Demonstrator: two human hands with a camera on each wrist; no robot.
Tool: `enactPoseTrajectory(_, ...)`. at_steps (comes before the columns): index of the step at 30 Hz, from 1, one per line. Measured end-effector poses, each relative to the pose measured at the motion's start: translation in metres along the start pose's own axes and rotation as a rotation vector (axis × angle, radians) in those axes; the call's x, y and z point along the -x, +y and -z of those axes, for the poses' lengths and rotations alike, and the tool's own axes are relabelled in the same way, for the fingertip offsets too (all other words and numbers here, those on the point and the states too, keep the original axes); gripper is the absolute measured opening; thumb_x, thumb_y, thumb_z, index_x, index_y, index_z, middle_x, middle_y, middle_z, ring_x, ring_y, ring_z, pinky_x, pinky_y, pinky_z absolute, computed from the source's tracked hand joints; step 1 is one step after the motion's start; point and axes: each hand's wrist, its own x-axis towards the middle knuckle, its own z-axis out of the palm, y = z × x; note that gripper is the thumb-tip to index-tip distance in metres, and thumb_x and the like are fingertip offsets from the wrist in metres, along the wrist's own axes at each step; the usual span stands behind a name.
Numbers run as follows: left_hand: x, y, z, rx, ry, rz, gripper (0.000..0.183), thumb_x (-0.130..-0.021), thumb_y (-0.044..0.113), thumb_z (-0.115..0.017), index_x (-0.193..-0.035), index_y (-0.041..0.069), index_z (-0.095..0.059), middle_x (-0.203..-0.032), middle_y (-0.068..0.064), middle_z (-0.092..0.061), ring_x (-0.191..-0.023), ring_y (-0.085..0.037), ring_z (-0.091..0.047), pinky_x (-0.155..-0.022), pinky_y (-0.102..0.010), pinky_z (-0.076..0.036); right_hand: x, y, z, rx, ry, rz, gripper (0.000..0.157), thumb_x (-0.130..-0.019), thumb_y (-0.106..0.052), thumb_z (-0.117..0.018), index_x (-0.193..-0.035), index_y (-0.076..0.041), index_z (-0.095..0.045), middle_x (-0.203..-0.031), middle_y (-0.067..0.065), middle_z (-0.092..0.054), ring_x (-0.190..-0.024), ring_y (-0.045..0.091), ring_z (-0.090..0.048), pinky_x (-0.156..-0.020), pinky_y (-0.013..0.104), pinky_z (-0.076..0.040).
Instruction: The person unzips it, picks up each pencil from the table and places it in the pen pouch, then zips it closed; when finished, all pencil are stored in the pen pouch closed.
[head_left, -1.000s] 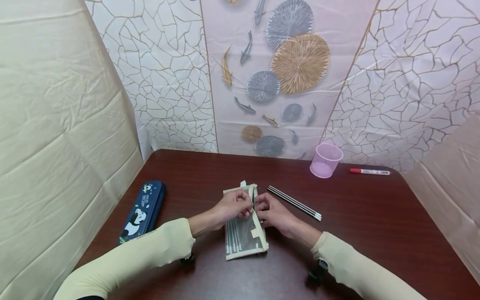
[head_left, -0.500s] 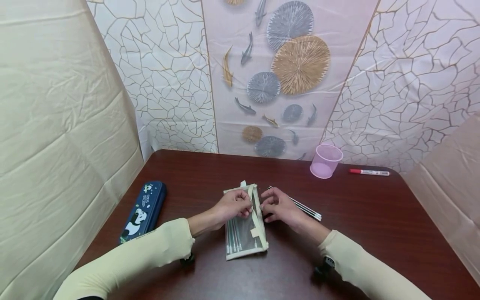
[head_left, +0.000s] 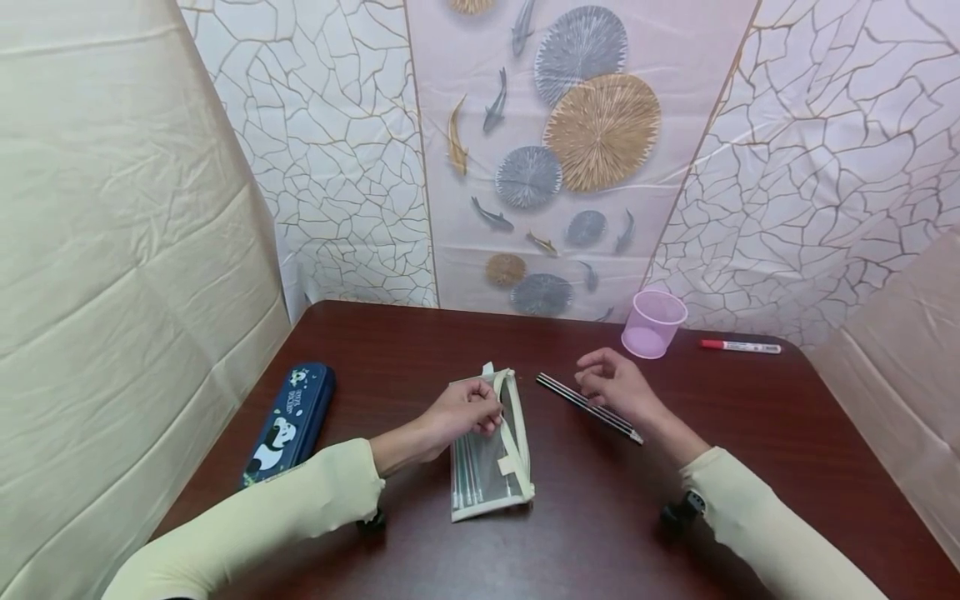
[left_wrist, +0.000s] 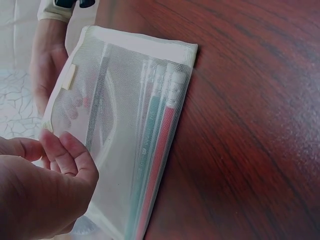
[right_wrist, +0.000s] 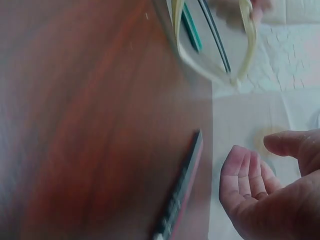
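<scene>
A see-through mesh pencil pouch (head_left: 487, 471) with cream edging lies on the table, its mouth parted. Near the far end of that mouth, my left hand (head_left: 465, 412) pinches the cream edge between thumb and fingers. Several pencils, among them a red pencil (left_wrist: 162, 145) and a green pencil (left_wrist: 147, 132), show through the mesh in the left wrist view. To the right of the pouch lies a small bundle of dark striped pencils (head_left: 555, 385). Over this bundle hovers my right hand (head_left: 618, 390), fingers loosely bent and thumb apart, with nothing in it.
A navy pencil case (head_left: 281, 429) with a panda picture lies at the left of the brown table (head_left: 592, 533). Toward the back right stands a pink mesh cup (head_left: 651, 329), with a red-capped marker (head_left: 742, 346) beside it near the far edge. Patterned cloth hangs behind.
My right hand has left the pouch's edge and moved right, over the loose pencils. The left hand keeps its pinch on the pouch, whose mouth now gapes wider.
</scene>
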Motion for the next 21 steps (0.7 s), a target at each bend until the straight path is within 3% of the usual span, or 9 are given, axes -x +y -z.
enactPoseTrajectory(3, 0.002, 0.002, 0.002, -0.001, 0.007, 0.006, 0.004, -0.098, 0.004, -0.059, -0.097, 0.006, -0.056, -0.082, -0.003, -0.067, -0.071, -0.01, -0.064, -0.071, -0.023, -0.059, -0.005, 0.001, 0.015, 0.061, 0.004, -0.003, 0.039, -0.102, -0.009, -0.064, -0.132, 0.011, -0.051, -0.102, 0.007, -0.07, -0.085, 0.017, -0.068, -0.075, 0.034, -0.064)
enactPoseTrajectory(7, 0.006, 0.004, 0.004, -0.006, 0.009, 0.001, 0.004, -0.097, 0.004, -0.058, -0.1, 0.004, -0.056, -0.083, -0.003, -0.066, -0.072, -0.011, -0.064, -0.072, -0.024, -0.06, -0.011, 0.007, 0.032, 0.193, -0.038, 0.024, 0.037, -0.101, -0.01, -0.067, -0.13, 0.011, -0.055, -0.108, 0.019, -0.072, -0.088, 0.016, -0.067, -0.074, 0.034, -0.063)
enactPoseTrajectory(11, 0.007, 0.005, 0.005, -0.015, 0.012, -0.001, 0.007, -0.096, 0.005, -0.059, -0.102, 0.003, -0.056, -0.083, -0.003, -0.067, -0.072, -0.011, -0.064, -0.072, -0.024, -0.06, -0.015, 0.016, 0.045, 0.296, -0.133, 0.069, 0.034, -0.098, -0.005, -0.07, -0.126, 0.012, -0.061, -0.107, 0.028, -0.071, -0.084, 0.018, -0.067, -0.068, 0.034, -0.061)
enactPoseTrajectory(17, 0.006, 0.004, 0.007, -0.015, 0.022, -0.005, 0.007, -0.096, 0.004, -0.06, -0.102, 0.002, -0.056, -0.082, -0.002, -0.067, -0.071, -0.01, -0.064, -0.072, -0.023, -0.059, -0.02, 0.026, 0.053, 0.347, -0.256, 0.034, 0.035, -0.097, -0.009, -0.072, -0.128, 0.006, -0.065, -0.102, 0.022, -0.07, -0.085, 0.018, -0.066, -0.07, 0.034, -0.062)
enactPoseTrajectory(21, 0.007, 0.004, 0.008, -0.012, 0.029, -0.009, 0.005, -0.097, 0.005, -0.06, -0.099, 0.005, -0.056, -0.082, -0.002, -0.068, -0.071, -0.009, -0.063, -0.072, -0.023, -0.059, -0.025, 0.034, 0.057, 0.393, -0.32, 0.067, 0.035, -0.097, -0.013, -0.075, -0.128, 0.001, -0.067, -0.097, 0.018, -0.07, -0.082, 0.014, -0.062, -0.068, 0.028, -0.057)
